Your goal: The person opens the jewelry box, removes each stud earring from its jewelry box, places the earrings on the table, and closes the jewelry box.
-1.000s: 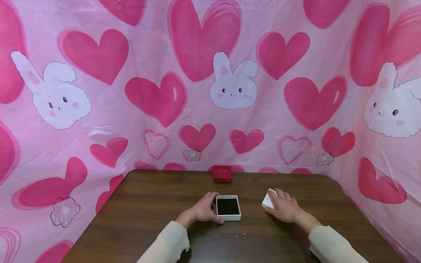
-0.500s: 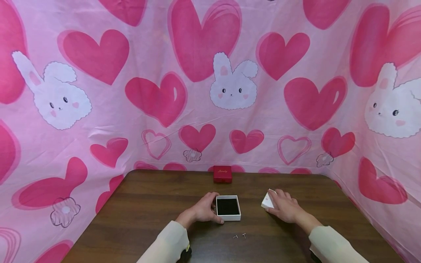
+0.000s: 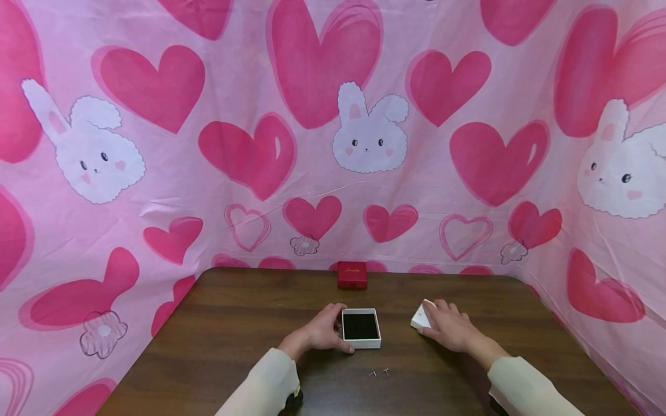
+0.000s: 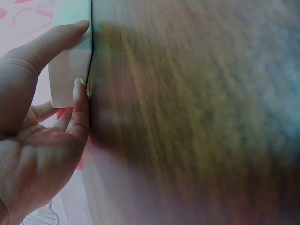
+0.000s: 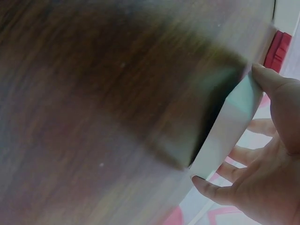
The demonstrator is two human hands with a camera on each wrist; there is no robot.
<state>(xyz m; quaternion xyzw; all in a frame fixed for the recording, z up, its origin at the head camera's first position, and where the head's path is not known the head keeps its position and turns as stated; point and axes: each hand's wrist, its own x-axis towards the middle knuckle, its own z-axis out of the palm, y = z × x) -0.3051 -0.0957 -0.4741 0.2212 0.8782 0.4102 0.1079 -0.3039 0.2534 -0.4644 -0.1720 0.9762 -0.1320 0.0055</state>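
A small white box (image 3: 378, 336) with a black lining lies uncovered on the brown table. Around its left side, my left hand (image 3: 324, 330) holds it, thumb at the near corner and fingers behind; the left wrist view shows the thumb and fingertips against the white box wall (image 4: 70, 65). To the right, my right hand (image 3: 451, 327) grips a white box lid (image 3: 421, 318) from above, the palm covering much of it. In the right wrist view, thumb and fingers span the lid's side (image 5: 222, 133), with a dark gap or shadow under its edge. Two small silver earrings (image 3: 378, 373) lie nearer me.
At the table's far edge stands a closed red box (image 3: 352, 275) with gold lettering. A pink cloth (image 3: 322, 190) printed with hearts and rabbits hangs behind and at both sides of the wooden table (image 3: 234, 312).
The white lid under my right hand has shifted slightly to the left. My left hand, the white box and the earrings stay where they were.
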